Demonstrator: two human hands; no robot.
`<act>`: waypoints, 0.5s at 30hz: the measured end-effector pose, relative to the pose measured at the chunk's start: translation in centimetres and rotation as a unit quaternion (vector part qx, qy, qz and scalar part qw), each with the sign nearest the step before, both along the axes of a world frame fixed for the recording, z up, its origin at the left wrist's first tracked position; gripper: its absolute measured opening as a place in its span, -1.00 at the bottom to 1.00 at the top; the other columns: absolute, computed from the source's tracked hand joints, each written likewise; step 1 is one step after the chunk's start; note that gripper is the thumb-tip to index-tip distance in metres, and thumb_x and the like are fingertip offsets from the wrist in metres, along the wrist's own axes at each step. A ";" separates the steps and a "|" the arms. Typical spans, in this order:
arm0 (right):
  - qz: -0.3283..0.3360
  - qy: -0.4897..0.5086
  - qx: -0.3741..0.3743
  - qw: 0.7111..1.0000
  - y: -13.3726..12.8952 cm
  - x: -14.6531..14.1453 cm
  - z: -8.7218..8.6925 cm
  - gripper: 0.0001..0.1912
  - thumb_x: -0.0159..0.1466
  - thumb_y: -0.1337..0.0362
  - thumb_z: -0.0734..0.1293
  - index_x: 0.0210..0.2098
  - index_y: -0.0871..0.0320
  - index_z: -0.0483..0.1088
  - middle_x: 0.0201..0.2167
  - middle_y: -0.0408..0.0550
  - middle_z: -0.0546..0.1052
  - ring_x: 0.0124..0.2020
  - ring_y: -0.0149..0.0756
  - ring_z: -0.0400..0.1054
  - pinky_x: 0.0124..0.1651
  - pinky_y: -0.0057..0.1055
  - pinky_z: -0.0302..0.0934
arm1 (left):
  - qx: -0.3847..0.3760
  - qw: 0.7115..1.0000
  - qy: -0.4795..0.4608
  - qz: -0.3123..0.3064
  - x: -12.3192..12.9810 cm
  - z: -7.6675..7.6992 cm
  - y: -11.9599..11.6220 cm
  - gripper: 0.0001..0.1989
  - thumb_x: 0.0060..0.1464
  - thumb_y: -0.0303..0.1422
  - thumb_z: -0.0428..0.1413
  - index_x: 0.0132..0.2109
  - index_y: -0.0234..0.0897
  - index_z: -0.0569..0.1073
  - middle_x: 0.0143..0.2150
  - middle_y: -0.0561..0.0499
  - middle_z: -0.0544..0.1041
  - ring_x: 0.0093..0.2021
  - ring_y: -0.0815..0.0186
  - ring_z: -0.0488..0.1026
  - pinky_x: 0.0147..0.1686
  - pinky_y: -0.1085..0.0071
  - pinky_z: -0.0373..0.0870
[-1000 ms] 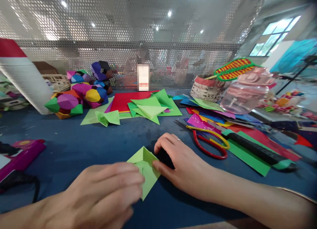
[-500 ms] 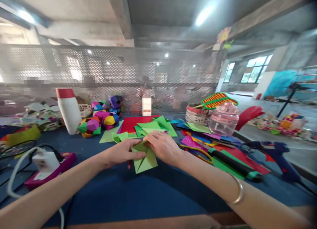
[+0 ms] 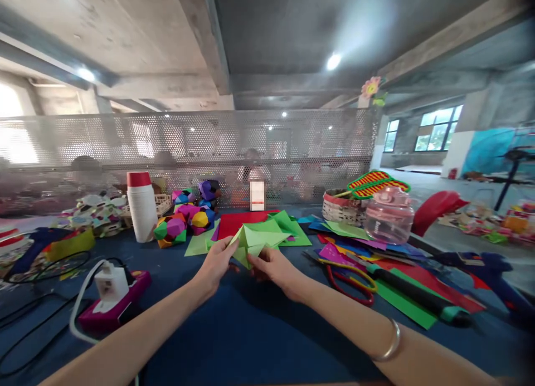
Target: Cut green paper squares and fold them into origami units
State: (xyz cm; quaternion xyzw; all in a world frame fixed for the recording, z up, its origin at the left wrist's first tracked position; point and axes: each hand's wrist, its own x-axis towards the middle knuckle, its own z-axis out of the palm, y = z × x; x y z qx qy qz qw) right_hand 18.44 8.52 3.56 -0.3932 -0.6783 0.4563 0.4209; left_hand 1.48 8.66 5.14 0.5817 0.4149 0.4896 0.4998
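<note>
Between both hands is a folded light green paper [image 3: 246, 242], lifted over the blue table [image 3: 234, 341]. My left hand [image 3: 217, 263] pinches its left edge between thumb and fingers. On the lower right, my right hand [image 3: 271, 269] is closed on the same paper with curled fingertips. More green sheets [image 3: 292, 227] lie just behind it, beside a red sheet [image 3: 234, 221]. Where the held paper ends and the sheets behind begin is partly hard to make out.
Scissors [image 3: 349, 280], a black-handled tool [image 3: 413, 288] and a glue gun [image 3: 480, 263] lie right, near a clear bottle [image 3: 389, 219] and a basket [image 3: 343, 208]. Left are stacked cups [image 3: 142, 208], paper balls [image 3: 170, 230] and a power strip [image 3: 112, 308].
The view has tilted up. The green paper has been turned and raised in the hands. My right hand has moved from the paper's top to its lower right side.
</note>
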 end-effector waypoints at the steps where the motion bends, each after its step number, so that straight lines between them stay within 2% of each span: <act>1: 0.007 0.006 -0.004 1.000 -0.2 0.1 -0.1 -0.55 0.22 -0.12 0.36 -0.27 0.18 0.40 -0.44 -0.09 0.48 -0.43 -0.31 0.39 -0.41 -0.43 0.28 | 0.004 1.000 -0.003 -0.006 0.0 -0.1 -0.1 -0.66 0.32 -0.14 0.08 -0.01 -0.35 0.46 -0.26 -0.01 0.53 -0.40 0.37 0.48 -0.48 0.47 0.42; 6: -0.007 0.023 0.016 1.000 -0.2 0.2 0.1 -0.71 0.25 0.05 0.37 -0.29 0.17 0.39 -0.45 -0.12 0.47 -0.46 -0.34 0.34 -0.40 -0.43 0.25 | 0.021 1.000 -0.008 -0.021 0.0 -0.2 -0.5 -0.49 0.08 0.03 0.21 -0.03 -0.32 0.50 -0.28 -0.04 0.56 -0.36 0.25 0.52 -0.54 0.48 0.38; 10: -0.033 0.027 0.043 0.998 -0.1 0.3 0.3 -0.80 0.25 0.16 0.34 -0.25 0.17 0.36 -0.43 -0.13 0.46 -0.45 -0.33 0.33 -0.43 -0.45 0.21 | 0.040 0.999 0.001 -0.014 0.1 0.1 -0.8 -0.45 -0.08 0.01 0.31 -0.08 -0.32 0.51 -0.24 -0.05 0.53 -0.29 0.22 0.48 -0.54 0.48 0.40; 15: -0.041 0.008 0.053 0.998 0.1 0.5 -0.1 -0.85 0.26 0.20 0.31 -0.27 0.17 0.35 -0.46 -0.13 0.47 -0.49 -0.34 0.32 -0.45 -0.44 0.21 | 0.049 0.999 0.001 0.019 -0.1 0.2 -0.5 -0.43 -0.11 0.10 0.28 -0.16 -0.30 0.50 -0.26 -0.04 0.49 -0.31 0.24 0.43 -0.56 0.48 0.40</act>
